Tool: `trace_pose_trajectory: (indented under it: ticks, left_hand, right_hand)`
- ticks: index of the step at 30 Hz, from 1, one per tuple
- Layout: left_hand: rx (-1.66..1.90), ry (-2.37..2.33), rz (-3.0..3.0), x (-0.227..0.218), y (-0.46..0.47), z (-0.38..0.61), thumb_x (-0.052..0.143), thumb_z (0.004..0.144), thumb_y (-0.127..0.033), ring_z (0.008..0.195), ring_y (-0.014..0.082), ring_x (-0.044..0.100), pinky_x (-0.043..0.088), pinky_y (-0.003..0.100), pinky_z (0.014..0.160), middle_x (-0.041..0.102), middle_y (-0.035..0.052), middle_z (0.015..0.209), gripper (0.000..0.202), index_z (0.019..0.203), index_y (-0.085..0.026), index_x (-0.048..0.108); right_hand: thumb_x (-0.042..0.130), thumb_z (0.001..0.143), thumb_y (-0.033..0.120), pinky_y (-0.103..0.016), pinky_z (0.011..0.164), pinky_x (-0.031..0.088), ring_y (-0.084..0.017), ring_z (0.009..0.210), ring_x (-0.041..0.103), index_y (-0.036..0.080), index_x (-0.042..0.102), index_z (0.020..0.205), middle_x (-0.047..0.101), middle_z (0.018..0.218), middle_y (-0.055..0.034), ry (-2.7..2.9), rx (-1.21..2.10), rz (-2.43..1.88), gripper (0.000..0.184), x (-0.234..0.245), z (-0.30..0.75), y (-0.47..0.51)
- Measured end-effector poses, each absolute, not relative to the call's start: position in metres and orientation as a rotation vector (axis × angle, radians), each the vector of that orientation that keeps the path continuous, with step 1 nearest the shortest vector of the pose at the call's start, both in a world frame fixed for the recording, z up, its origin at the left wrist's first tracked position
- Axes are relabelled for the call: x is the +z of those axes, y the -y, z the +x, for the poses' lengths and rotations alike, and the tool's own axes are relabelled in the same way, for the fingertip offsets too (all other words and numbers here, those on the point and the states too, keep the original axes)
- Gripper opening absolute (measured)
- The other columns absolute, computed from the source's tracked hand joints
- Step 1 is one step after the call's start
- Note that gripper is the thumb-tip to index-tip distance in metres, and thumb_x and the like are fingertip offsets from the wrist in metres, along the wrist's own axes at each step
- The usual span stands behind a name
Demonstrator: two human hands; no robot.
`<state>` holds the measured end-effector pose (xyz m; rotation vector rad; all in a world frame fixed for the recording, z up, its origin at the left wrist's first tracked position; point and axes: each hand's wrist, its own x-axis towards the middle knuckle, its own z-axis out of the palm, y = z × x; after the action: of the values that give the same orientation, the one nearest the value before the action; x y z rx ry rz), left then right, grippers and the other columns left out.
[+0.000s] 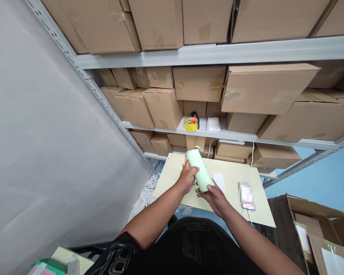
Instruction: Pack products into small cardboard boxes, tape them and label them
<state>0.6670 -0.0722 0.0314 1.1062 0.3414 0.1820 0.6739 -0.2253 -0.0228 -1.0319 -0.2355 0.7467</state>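
A mint-green bottle [200,170] with a thin loop at its top is held tilted above the table, between both hands. My left hand [187,176] is closed round its upper side, with the thumb lying across the front. My right hand [213,195] grips the bottle's lower end, thumb on the side and fingers beneath. Behind the bottle, a white sheet of paper [219,182] lies on the pale yellow table [232,170]. A small brown thing behind my left hand is mostly hidden.
Shelves full of cardboard boxes [163,109] rise behind the table. A yellow tape roll [191,123] sits on the middle shelf. A blurred-out item with a cable [246,196] lies at the table's right. An open carton [318,229] stands at lower right; a grey wall [60,152] borders the left.
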Motion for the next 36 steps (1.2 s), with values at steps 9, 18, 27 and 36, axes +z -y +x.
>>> trace_pose_trajectory:
  ticks: [9,18,27,36]
  left_hand:
    - [0.246,-0.362,1.325,0.029,0.076,0.658,0.084,0.072,-0.047,0.089,0.0203,0.062,0.051,0.030,0.075,0.065,0.0045,0.099,0.058,0.115,-0.019,0.057]
    - [0.105,-0.221,1.246,0.030,0.054,0.659,0.065,0.083,-0.043,0.084,0.0204,0.062,0.050,0.031,0.072,0.067,0.0038,0.100,0.052,0.129,-0.022,0.053]
    - [0.118,-0.179,1.304,0.021,0.017,0.666,0.073,0.078,-0.031,0.099,0.0226,0.061,0.049,0.033,0.083,0.066,0.0066,0.113,0.056,0.129,-0.021,0.053]
    - [-0.008,-0.050,1.264,0.011,-0.010,0.672,0.073,0.082,-0.046,0.093,0.0213,0.061,0.050,0.034,0.082,0.065,0.0042,0.104,0.057,0.130,-0.023,0.052]
  right_hand:
    - [0.091,0.067,0.045,-0.040,0.082,0.055,-0.024,0.093,0.063,0.029,0.052,0.118,0.064,0.106,-0.0025,0.177,0.547,-1.247,0.066,-0.019,0.671,0.222]
    - [0.076,0.082,0.050,-0.045,0.086,0.054,-0.027,0.091,0.069,0.025,0.059,0.123,0.069,0.109,-0.0082,0.214,0.846,-1.007,0.051,-0.008,0.671,0.212]
    - [0.076,0.079,0.054,-0.041,0.087,0.051,-0.030,0.109,0.060,0.027,0.055,0.124,0.065,0.116,-0.0065,0.173,0.610,-1.301,0.056,-0.014,0.669,0.187]
    - [0.084,0.074,0.049,-0.043,0.090,0.050,-0.030,0.107,0.061,0.027,0.056,0.123,0.067,0.114,-0.0059,0.220,0.445,-1.454,0.061,-0.010,0.666,0.149]
